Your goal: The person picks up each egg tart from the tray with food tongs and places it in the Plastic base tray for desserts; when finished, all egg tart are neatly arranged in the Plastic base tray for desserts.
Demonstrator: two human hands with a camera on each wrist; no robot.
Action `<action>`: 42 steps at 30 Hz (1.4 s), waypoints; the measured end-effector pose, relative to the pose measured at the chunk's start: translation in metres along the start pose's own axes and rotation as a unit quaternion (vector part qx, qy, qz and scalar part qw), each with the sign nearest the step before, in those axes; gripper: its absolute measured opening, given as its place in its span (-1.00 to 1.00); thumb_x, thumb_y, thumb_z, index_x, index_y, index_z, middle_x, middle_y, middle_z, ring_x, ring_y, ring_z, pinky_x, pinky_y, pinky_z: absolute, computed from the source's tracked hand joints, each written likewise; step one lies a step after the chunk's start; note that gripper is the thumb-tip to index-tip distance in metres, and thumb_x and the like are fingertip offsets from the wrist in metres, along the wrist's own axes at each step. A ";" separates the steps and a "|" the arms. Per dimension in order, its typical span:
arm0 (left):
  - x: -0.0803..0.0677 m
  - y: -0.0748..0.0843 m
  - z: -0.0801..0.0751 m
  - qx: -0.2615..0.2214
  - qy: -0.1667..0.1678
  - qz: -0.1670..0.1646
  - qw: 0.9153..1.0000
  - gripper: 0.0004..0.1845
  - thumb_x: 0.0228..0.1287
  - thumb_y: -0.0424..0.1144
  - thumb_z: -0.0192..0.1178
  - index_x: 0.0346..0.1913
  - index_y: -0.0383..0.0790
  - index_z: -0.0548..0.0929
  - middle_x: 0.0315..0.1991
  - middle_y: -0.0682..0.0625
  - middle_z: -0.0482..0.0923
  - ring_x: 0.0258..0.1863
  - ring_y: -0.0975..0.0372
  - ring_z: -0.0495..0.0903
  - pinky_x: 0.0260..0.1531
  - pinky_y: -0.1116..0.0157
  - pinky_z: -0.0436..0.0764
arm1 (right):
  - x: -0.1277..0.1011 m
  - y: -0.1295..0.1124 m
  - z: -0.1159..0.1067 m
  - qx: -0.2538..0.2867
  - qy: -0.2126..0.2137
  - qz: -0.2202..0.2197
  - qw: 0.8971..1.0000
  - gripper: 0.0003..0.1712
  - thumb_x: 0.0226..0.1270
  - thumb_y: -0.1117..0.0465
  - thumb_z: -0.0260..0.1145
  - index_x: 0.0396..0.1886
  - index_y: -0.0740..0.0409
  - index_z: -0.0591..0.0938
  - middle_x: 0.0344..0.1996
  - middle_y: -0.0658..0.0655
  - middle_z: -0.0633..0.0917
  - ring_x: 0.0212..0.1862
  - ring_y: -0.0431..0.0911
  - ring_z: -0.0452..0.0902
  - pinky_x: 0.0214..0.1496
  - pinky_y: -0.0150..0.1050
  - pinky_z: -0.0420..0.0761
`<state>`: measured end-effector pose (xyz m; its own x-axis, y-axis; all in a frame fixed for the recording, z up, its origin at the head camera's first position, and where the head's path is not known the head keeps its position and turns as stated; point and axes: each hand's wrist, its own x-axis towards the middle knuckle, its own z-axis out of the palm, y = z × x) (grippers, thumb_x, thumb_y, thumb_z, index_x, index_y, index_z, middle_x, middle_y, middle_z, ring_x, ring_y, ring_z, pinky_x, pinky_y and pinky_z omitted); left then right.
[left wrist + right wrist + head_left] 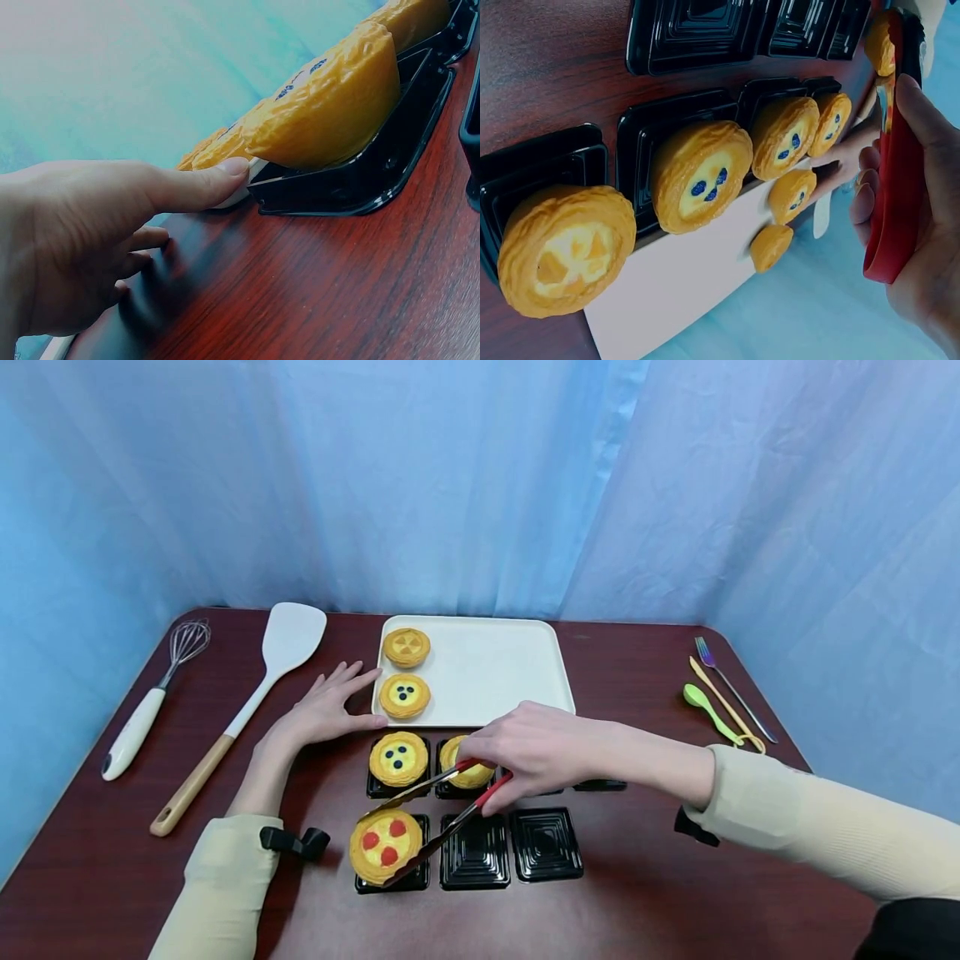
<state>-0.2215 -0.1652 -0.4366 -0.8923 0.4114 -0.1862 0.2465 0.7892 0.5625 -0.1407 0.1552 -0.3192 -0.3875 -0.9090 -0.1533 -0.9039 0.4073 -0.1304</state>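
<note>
Gripping tongs point(438, 810) in right fingers point(525, 752), left fingers point(330, 706) flat, risking dropping lower-left tart point(385, 846) through slackening squeeze.

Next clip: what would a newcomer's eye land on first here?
The right hand grips red-handled tongs closed around a strawberry tart at the front-left black cup. Behind, the left hand rests open, thumb against the white tray, which holds two more tarts on its left side.
</note>
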 end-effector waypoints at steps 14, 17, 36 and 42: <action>0.000 0.000 0.000 -0.002 0.000 0.002 1.000 -0.01 0.30 0.25 0.32 0.65 -0.05 0.14 0.67 -0.33 -0.10 0.69 -0.21 -0.26 0.62 -0.27 -0.28 | 0.001 0.004 0.009 -0.005 -0.005 -0.002 1.000 -0.40 0.23 -0.33 0.45 0.06 -0.06 0.63 -0.48 -0.12 0.64 -0.46 -0.33 0.38 -0.51 -0.43 0.25; 0.000 0.000 0.000 -0.001 0.000 0.001 1.000 0.00 0.30 0.25 0.32 0.65 -0.05 0.14 0.67 -0.34 -0.11 0.69 -0.21 -0.27 0.62 -0.27 -0.28 | 0.002 0.004 0.010 -0.006 -0.004 -0.003 1.000 -0.40 0.23 -0.34 0.45 0.06 -0.06 0.63 -0.49 -0.13 0.64 -0.46 -0.33 0.38 -0.51 -0.43 0.26; -0.002 -0.002 0.001 -0.008 0.005 0.002 1.000 0.04 0.23 0.30 0.34 0.65 -0.06 0.15 0.67 -0.34 -0.09 0.69 -0.22 -0.26 0.62 -0.28 -0.28 | 0.003 0.004 0.015 -0.009 -0.002 -0.004 1.000 -0.42 0.20 -0.34 0.47 -0.01 -0.06 0.63 -0.57 -0.22 0.46 -0.51 -0.34 0.33 -0.54 -0.43 0.21; -0.001 -0.002 0.001 -0.004 0.000 -0.001 1.000 0.02 0.28 0.28 0.32 0.66 -0.05 0.13 0.68 -0.33 -0.11 0.69 -0.20 -0.27 0.62 -0.27 -0.29 | 0.003 0.004 0.016 -0.010 -0.007 -0.001 1.000 -0.42 0.21 -0.36 0.45 -0.01 -0.07 0.62 -0.56 -0.22 0.46 -0.51 -0.34 0.32 -0.53 -0.42 0.23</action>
<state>-0.2207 -0.1669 -0.4380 -0.8929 0.4093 -0.1877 0.2408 0.7863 0.5690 -0.1426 0.1554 -0.3358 -0.3822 -0.9088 -0.1672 -0.9086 0.4026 -0.1114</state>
